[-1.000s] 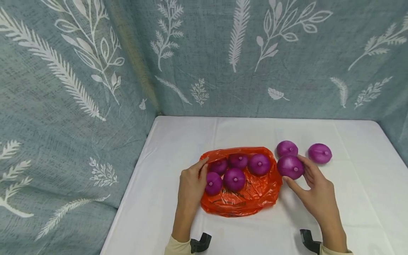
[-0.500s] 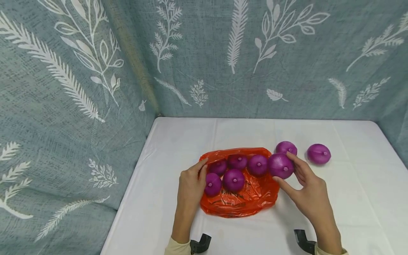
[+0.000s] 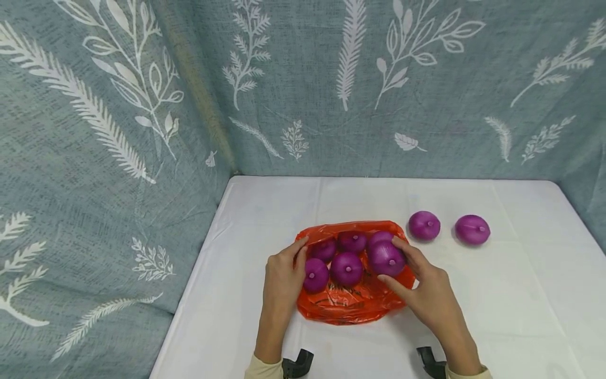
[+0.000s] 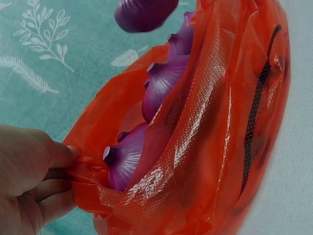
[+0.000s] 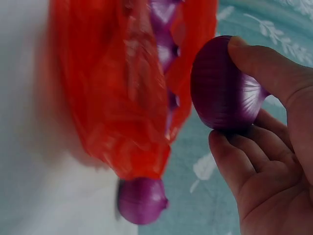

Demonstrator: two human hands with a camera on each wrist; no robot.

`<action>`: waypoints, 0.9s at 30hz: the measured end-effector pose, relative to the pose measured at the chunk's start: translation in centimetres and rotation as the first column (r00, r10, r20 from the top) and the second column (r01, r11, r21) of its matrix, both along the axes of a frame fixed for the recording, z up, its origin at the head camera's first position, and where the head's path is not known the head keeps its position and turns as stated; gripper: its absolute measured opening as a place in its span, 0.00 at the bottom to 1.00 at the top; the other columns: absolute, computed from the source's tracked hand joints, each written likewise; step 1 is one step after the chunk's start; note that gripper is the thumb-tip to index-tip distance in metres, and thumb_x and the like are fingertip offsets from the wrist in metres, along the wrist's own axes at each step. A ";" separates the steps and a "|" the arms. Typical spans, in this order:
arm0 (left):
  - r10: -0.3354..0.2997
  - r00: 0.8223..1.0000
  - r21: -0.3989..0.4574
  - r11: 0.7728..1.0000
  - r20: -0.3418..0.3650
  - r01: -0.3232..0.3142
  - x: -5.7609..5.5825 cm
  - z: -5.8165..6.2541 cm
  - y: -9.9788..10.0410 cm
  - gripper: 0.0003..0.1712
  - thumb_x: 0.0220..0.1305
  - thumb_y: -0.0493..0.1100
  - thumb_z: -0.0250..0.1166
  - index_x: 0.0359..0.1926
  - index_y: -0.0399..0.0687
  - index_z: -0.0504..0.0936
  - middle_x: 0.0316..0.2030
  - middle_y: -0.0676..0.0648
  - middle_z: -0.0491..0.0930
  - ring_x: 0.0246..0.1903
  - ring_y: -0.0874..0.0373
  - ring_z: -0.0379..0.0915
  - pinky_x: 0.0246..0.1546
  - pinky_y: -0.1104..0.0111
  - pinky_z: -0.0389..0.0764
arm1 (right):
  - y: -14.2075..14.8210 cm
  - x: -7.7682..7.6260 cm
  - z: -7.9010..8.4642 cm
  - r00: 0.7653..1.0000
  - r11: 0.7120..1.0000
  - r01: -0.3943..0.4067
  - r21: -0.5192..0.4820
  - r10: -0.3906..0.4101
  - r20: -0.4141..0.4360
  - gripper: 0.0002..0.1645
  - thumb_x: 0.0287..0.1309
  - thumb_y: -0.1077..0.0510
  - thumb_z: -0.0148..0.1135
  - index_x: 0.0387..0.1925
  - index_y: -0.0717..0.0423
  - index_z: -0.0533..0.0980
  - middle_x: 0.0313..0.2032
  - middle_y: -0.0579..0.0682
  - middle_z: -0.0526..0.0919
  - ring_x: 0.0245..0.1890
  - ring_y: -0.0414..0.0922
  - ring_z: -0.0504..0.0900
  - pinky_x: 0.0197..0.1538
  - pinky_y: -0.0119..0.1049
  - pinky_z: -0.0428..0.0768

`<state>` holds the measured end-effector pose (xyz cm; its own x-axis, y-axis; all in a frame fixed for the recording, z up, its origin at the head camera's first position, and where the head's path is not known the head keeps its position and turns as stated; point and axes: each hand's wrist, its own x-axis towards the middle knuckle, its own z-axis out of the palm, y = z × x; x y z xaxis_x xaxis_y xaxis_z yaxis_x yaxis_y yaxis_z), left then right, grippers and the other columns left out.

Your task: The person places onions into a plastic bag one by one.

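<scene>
An orange-red plastic bag (image 3: pixel 341 308) lies with its mouth spread on the white table, several purple onions (image 3: pixel 347 269) inside it. My left hand (image 3: pixel 283 276) pinches the bag's left rim between thumb and fingers, as the left wrist view shows with the bunched plastic (image 4: pixel 88 166). Over the right part of the bag, my right hand (image 3: pixel 426 287) holds one onion (image 3: pixel 386 258) between thumb and fingertips. In the right wrist view this held onion (image 5: pixel 225 85) is apart from the bag. It partly covers another onion behind it in the head view.
Two more onions, one nearer the bag (image 3: pixel 424 226) and one farther right (image 3: pixel 472 230), sit on the white-covered table (image 3: pixel 511 295). A green-blue curtain (image 3: pixel 303 79) with white leaf prints stands behind the table and along its left side.
My right hand has carried its onion leftward, from beside the bag's right edge to over its opening. The left hand stays at the left rim.
</scene>
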<state>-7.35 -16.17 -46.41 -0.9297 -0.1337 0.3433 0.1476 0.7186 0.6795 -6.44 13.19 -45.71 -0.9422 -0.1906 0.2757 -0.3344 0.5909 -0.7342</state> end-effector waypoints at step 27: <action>-0.009 1.000 -0.016 1.000 -0.008 0.009 0.0 -0.1 0.0 0.17 0.74 0.38 0.68 0.60 0.42 0.88 0.49 0.38 0.89 0.23 0.59 0.72 0.21 0.72 0.72 | -1.8 0.4 -2.6 0.996 0.989 -0.007 0.147 -0.006 0.088 0.50 0.58 0.54 0.81 0.78 0.45 0.67 0.60 0.66 0.84 0.50 0.63 0.88 0.55 0.61 0.83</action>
<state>-7.40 -16.16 -46.49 -0.9280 -0.1197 0.3528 0.1595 0.7282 0.6666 -6.09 11.43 -48.35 -0.9615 -0.2234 0.1604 -0.2724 0.6947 -0.6657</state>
